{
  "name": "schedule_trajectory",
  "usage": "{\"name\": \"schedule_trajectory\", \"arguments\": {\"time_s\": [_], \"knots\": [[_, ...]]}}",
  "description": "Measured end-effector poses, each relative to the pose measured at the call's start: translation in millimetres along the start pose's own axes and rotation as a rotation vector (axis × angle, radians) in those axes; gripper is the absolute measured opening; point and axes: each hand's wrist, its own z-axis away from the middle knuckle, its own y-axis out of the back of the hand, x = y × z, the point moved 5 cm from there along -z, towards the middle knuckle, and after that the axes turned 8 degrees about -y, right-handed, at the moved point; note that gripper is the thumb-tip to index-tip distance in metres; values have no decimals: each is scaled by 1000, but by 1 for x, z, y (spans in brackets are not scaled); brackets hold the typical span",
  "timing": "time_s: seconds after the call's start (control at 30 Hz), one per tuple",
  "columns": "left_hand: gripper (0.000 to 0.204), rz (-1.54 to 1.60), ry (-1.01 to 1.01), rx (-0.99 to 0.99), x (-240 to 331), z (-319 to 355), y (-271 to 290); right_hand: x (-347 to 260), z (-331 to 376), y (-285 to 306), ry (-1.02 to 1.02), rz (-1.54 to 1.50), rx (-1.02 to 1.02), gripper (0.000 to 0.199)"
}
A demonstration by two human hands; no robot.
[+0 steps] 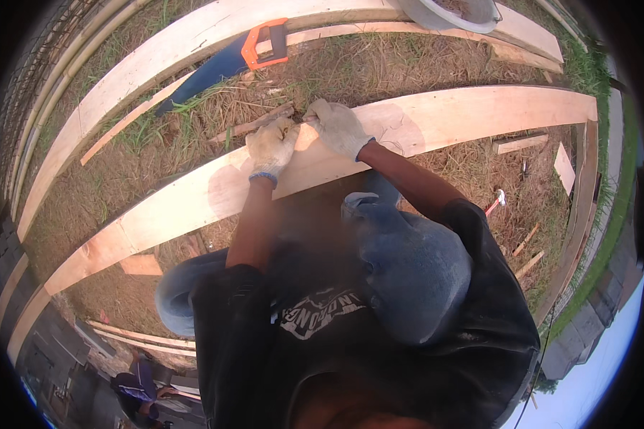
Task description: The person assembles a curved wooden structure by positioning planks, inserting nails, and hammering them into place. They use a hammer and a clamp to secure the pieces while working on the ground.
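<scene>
A long pale wooden plank (172, 204) lies across in front of me, bent by the lens. Both my hands wear whitish work gloves with blue cuffs and meet at its far edge, near the middle. My left hand (270, 148) rests on the plank with its fingers curled into a pinch; whatever they hold is too small to make out. Just to the right, my right hand (335, 129) is closed, its fingers bent down at the far edge, and their tips are hidden. Beyond the hands, a handsaw (225, 66) with an orange and black handle leans against another board.
A second long board (132, 79) runs along the far side, with a bucket (454, 13) by it. Dry grass covers the ground. A hammer (495, 202) and wood offcuts (520, 144) lie at the right. Another person (139, 390) is at the lower left.
</scene>
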Motion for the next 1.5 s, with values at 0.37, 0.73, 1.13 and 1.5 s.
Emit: {"name": "schedule_trajectory", "arguments": {"time_s": [0.37,0.73,1.13,1.5], "knots": [[74,-16,-183,-706,-82,-87,-57,9,9,-14,38,-23,243,14],[74,-30,-291,-741,-84,-104,-65,-1,8,-9,49,-20,204,9],[86,-92,-275,-782,-55,-95,-60,8,13,-11,90,22,247,10],[84,-123,-90,-656,-90,-100,-65,-2,1,-15,103,-9,175,13]]}}
